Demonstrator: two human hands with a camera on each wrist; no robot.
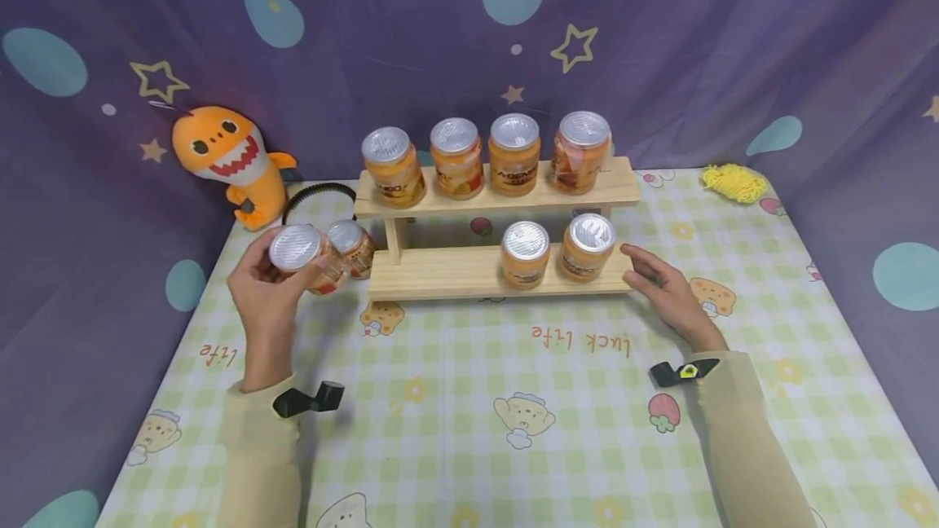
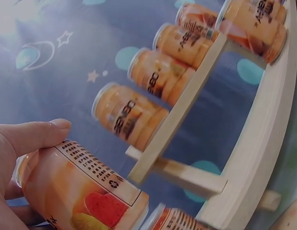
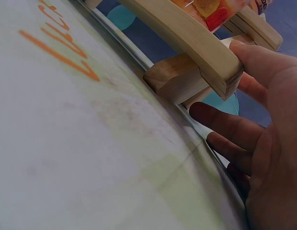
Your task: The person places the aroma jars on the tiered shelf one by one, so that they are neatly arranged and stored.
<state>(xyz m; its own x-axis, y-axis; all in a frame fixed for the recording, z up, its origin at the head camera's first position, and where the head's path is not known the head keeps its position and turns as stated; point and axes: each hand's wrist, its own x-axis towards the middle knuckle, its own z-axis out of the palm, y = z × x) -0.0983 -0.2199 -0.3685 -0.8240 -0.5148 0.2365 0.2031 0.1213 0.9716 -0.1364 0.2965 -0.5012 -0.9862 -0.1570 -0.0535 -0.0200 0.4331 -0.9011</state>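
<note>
My left hand [image 1: 267, 288] grips an orange fruit-print can [image 2: 86, 187] with a silver lid, at the left of a two-tier wooden rack [image 1: 440, 275]. The thumb lies along the can's side in the left wrist view. Just behind the held can, a second can [image 1: 352, 248] stands on the tablecloth. My right hand [image 1: 669, 293] is at the right end of the rack's lower shelf, fingers loosely extended. In the right wrist view its thumb [image 3: 263, 60] is right at the shelf end [image 3: 225, 79], and the other fingers spread below.
Several matching cans [image 1: 514, 155] line the upper shelf. Two more cans [image 1: 526, 255] stand on the right half of the lower shelf. An orange shark plush [image 1: 231, 161] sits at the back left, near a black coiled cord [image 1: 315, 188]. Yellow yarn [image 1: 735, 183] lies at the back right.
</note>
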